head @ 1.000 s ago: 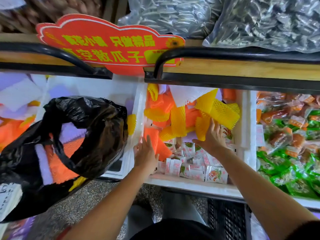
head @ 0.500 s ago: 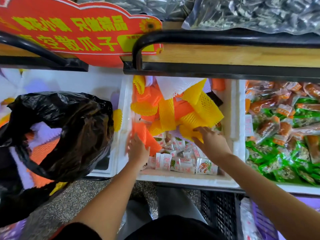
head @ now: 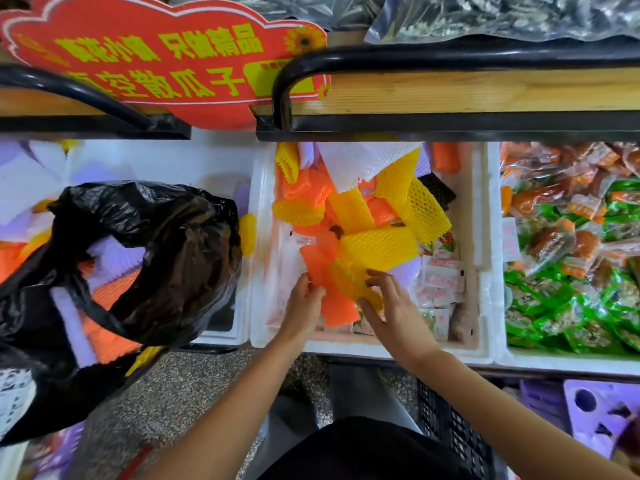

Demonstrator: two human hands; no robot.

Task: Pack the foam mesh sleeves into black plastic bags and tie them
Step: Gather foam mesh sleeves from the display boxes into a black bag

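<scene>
The left hand [head: 304, 304] holds an orange sleeve [head: 320, 268] by its edge, fingers pressed close together. The right hand [head: 393, 308] has its fingers spread and curled, pinching a yellow sleeve [head: 351, 282] between thumb and fingers. Both sleeves touch each other at the near end of a pile of sleeves [head: 377, 220] in the middle white box [head: 484, 237], on top of little packets [head: 440, 279]. The black bag [head: 166, 258] sits open just left of the box, with orange and pale sleeves inside.
</scene>
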